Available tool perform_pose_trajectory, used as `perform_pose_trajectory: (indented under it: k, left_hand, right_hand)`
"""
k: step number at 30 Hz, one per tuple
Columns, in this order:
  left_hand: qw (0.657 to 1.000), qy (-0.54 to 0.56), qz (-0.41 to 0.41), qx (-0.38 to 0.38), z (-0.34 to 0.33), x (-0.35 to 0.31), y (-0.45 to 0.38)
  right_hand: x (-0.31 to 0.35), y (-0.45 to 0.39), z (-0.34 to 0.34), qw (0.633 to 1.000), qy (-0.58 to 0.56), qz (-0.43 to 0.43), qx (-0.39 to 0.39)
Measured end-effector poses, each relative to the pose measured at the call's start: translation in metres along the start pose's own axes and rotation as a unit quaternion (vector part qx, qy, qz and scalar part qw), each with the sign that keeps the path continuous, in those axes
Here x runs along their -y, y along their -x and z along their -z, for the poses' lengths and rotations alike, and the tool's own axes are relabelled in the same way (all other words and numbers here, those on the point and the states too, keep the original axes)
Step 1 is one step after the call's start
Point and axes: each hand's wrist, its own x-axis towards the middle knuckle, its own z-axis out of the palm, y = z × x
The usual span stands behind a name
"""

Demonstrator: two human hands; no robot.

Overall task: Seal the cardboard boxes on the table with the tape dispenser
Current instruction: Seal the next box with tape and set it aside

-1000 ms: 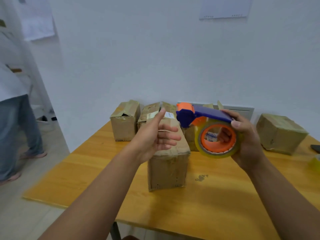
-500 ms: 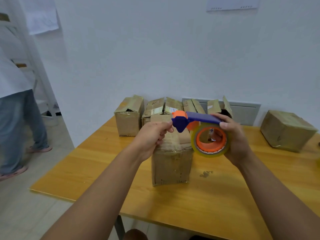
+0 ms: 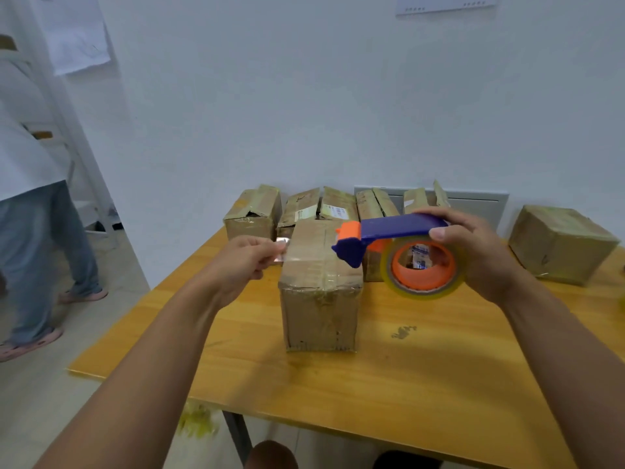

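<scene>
Got the tape dispenser (image 3: 399, 247) gripped in my right hand (image 3: 473, 255), floating just above the near box (image 3: 321, 286) mid-table. It's blue and orange with a yellowish roll. My left hand (image 3: 243, 262) pinches the clear tape end (image 3: 285, 252) pulled across the box top. More boxes (image 3: 318, 206) sit behind, and a person (image 3: 30, 198) stands off left.

We have a single head-worn, wide-angle view, looking forward and down over the wooden table (image 3: 439, 384) toward a white wall (image 3: 304, 96). Both forearms reach in from the bottom edge, close to the lens. The frame's edges bend, perhaps from lens distortion. No second view overlaps it.
</scene>
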Motion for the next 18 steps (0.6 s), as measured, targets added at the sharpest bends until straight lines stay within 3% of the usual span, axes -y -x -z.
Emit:
perform_pose_trajectory:
  k: [8,18]
  left_hand:
    - [0.996,-0.047,0.064,-0.029,-0.002,0.017,0.018]
    - [0.985,-0.114,0.130,0.015,-0.002,0.021,0.020]
  right_hand:
    - [-0.002,0.007,-0.006,0.996,0.081,-0.001,0.037]
    - [0.003,0.011,-0.015,0.990,0.132,0.015,0.054]
